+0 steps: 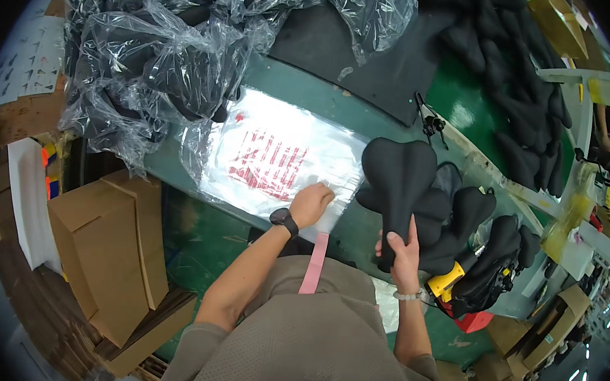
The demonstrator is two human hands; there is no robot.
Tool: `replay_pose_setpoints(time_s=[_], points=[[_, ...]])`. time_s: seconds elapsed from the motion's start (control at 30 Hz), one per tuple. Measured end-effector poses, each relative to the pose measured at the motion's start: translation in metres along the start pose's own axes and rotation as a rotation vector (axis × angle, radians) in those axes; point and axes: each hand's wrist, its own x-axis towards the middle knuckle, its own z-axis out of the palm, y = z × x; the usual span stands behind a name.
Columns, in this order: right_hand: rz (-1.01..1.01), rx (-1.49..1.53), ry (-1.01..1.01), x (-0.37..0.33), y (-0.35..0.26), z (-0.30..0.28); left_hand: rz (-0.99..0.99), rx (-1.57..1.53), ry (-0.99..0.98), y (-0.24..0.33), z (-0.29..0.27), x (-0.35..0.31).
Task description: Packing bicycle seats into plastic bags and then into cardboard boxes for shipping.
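A black bicycle saddle [397,173] is held by its narrow nose in my right hand [402,256], its wide end pointing away from me. My left hand [312,203], with a dark watch on the wrist, is closed at the near right edge of a clear plastic bag [334,149] printed in red. That bag lies flat on the green table [296,81], apparently on top of others. Whether the fingers pinch its edge is hard to make out. More black saddles [474,205] lie just right of the held one, partly behind it.
Bagged saddles [161,54] are heaped at the far left, loose saddles [523,101] at the far right. A black mat [360,57] lies at the back. A yellow tool [447,279] sits near the right edge. A cardboard box [108,246] stands at the left.
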Motion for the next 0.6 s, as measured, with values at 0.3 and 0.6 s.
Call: replay_pose_setpoints(time_s=[0.3, 0.6], points=[[-0.161, -0.284, 0.048, -0.018, 0.016, 0.020, 0.334, 0.772, -0.122, 0.021, -0.028, -0.030], [-0.061, -0.152, 0.174, -0.007, 0.019, 0.001, 0.232, 0.846, -0.121, -0.013, -0.013, -0.008]])
